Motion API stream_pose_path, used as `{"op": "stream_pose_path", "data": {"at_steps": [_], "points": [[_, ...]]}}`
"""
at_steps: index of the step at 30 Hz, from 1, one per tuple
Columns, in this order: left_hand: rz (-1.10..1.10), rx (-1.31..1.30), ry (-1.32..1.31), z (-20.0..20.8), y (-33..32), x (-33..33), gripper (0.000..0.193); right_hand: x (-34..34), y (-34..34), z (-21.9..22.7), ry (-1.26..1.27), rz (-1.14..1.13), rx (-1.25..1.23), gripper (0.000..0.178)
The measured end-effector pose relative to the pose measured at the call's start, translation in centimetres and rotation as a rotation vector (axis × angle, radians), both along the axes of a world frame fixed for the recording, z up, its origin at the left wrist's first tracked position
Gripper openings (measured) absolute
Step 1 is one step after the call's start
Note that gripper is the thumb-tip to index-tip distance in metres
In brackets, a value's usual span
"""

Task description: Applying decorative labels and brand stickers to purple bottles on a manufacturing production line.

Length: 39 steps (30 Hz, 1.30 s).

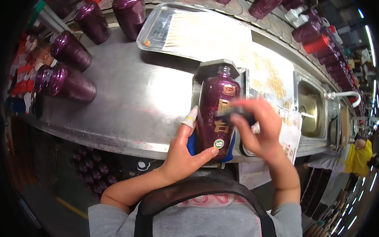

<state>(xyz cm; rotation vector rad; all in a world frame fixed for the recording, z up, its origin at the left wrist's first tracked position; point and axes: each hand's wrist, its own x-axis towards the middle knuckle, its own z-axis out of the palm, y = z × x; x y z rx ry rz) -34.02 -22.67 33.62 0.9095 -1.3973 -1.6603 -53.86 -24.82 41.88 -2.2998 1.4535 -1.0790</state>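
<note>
A glossy purple bottle [210, 94] with gold emblems and a small round green-and-white sticker [218, 143] lies in front of me, neck pointing away. It rests in a holder with a dark angular end piece [216, 69] at the neck and blue material [191, 143] beside the base. My left hand [186, 154] grips the lower part of the bottle, thumb on its front; one finger wears a white cover [191, 117]. My right hand [260, 125] is closed round a dark object [244, 116], smeared by motion, over the gold emblems. Its exact kind cannot be made out.
Several purple bottles [71, 84] stand at the left of the metal bench [127, 95]. A clear tray [155, 29] with pale sheets lies behind. Gold pieces on a sheet [276, 84], a sink [312, 118] and a faucet [344, 95] are at right. A person in yellow [359, 155] is farther off.
</note>
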Motion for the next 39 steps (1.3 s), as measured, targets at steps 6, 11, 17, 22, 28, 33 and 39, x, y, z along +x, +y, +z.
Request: {"op": "stream_pose_path", "data": {"at_steps": [6, 11, 17, 22, 28, 33, 39], "points": [[0.012, -0.027, -0.107, -0.5, 0.1, -0.2, 0.092, -2.4, -5.5, 0.6, -0.092, -0.199, -0.124, 0.019], [0.029, -0.051, -0.09, -0.5, 0.1, 0.0, 0.093, -1.1, -4.5, 0.2, -0.008, -0.24, -0.142, 0.021], [0.042, -0.037, -0.055, -0.7, 0.1, -0.3, 0.092, 0.9, -3.3, 1.3, 0.023, 0.007, -0.11, 0.027], [-0.011, 0.025, 0.006, -1.6, 0.3, 1.1, 0.085, 2.4, -1.7, 0.8, 0.356, 0.157, -0.313, 0.029], [-0.047, 0.157, 0.242, -0.3, -0.6, 1.7, 0.069, 2.6, 2.3, 0.1, 0.224, 0.289, -0.244, 0.026], [0.006, 0.047, 0.196, 0.4, -1.3, -0.6, 0.065, 1.1, 5.2, -2.1, 0.034, 0.109, -0.168, 0.036], [0.039, 0.083, 0.143, 0.3, -1.5, -0.7, 0.069, -1.7, 2.2, -5.4, -0.58, -0.666, 0.172, 0.026]]}}
